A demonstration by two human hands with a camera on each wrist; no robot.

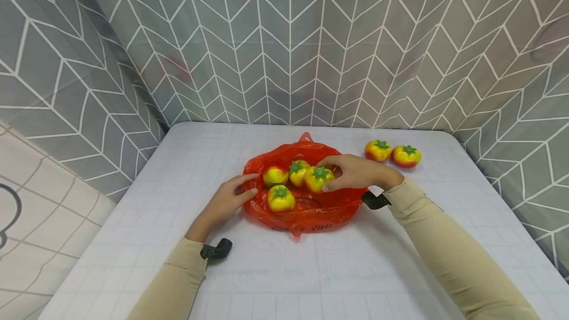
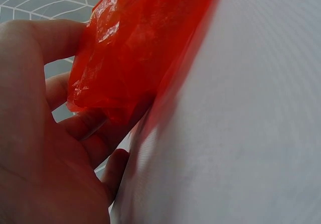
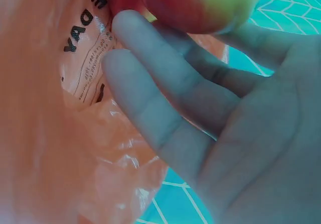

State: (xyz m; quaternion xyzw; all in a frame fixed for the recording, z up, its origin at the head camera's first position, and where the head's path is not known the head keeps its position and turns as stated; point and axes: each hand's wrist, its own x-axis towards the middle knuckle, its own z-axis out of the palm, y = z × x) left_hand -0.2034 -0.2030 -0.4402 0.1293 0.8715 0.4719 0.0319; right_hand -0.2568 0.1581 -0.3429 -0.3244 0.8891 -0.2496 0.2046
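A red plastic bag (image 1: 329, 211) lies wide open on the table with several yellow-and-red, tomato-like fruits inside, most showing a green star-shaped leafy top. My left hand (image 1: 224, 202) holds the bag's left rim; in the left wrist view the thumb and fingers lie on either side of the red plastic (image 2: 135, 48). Over the bag's right part, my right hand (image 1: 357, 172) grips one tomato-like fruit (image 1: 319, 179) between thumb and fingers. Beside it sit another fruit (image 1: 299, 172), one at the left (image 1: 275, 176) and one nearer the front (image 1: 281, 198).
Two more tomato-like fruits, one (image 1: 378, 150) beside the other (image 1: 406, 156), sit on the white-covered table (image 1: 266, 270) behind the right hand. Grey patterned curtains (image 1: 289, 43) enclose the back and sides. A dark band (image 1: 216, 249) circles the left wrist.
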